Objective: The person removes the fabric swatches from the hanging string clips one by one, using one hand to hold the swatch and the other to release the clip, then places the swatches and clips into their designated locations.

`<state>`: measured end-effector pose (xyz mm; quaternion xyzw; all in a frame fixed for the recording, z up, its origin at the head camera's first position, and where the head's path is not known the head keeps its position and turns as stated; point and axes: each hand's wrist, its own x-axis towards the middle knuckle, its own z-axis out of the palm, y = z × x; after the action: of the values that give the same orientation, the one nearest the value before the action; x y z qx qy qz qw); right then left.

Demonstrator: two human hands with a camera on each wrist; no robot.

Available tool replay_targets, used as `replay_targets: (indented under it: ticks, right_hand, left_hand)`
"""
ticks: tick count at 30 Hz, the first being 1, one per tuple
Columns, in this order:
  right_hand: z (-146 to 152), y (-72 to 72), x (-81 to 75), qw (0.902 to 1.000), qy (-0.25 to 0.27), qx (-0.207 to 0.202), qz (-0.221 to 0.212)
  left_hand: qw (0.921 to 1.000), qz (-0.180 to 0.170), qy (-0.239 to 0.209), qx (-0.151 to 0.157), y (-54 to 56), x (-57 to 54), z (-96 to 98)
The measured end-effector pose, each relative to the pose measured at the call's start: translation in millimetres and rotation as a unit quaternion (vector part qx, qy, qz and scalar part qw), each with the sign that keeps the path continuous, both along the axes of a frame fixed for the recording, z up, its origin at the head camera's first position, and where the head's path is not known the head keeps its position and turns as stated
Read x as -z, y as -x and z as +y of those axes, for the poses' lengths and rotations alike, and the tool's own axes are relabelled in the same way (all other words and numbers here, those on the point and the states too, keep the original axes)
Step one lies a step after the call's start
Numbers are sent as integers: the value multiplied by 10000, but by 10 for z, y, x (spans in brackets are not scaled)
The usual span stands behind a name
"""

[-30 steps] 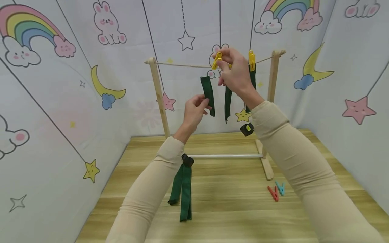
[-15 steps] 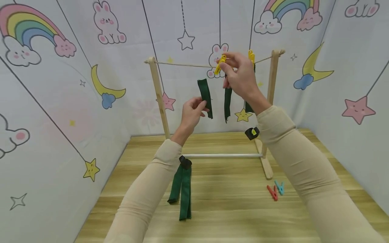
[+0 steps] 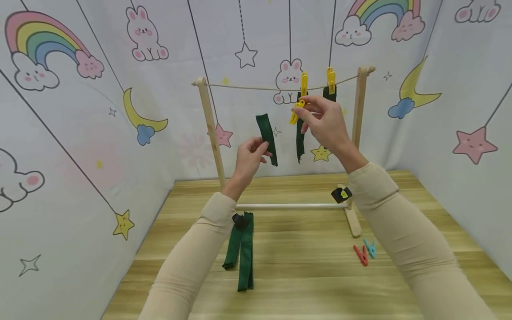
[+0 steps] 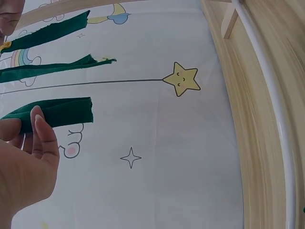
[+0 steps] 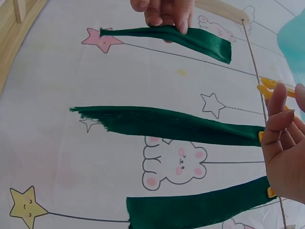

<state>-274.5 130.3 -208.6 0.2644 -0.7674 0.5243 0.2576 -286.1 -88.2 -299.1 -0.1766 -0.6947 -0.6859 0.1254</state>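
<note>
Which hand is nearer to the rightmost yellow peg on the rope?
Right. In the head view, the right hand, pinching another yellow peg, is just below the rightmost peg; the left hand is farther left and lower, pinching a green strip.

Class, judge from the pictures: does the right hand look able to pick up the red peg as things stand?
Probably not yet: the right hand is up near the rope, pinching a yellow peg. Once freed, it likely could, since nothing covers the red peg on the table.

Dark green fabric strip (image 3: 265, 128), near-upright, in the left grip (image 3: 249, 159); yellow clothespin (image 3: 294, 118), slanted, in the right grip (image 3: 330, 125)
</note>
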Motion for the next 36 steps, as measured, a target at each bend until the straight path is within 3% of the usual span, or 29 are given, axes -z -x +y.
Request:
replay_targets:
  ticks: [6,11,21,29,36]
  right_hand:
    - [117,-22,204,9995,-253,177,41]
    - [214,-79,287,9993,-298,209,37]
    - [429,-144,449,9993,-251,254,-112]
    - [591,-244,615,9972,-371,569,-320]
    - [699,-337,770,9946,-529,825,-330]
  left_hand:
    - [9999,-110,91,-92,-64,96,-49]
    - [9995,-240,147,-145,-102,141,-80]
    - [9949,-532,551,-660,-167,241,-126]
    - [9942,-689,483,-674,-219,359,-196]
    - [9949,-748,471,-481,-257,406,-232]
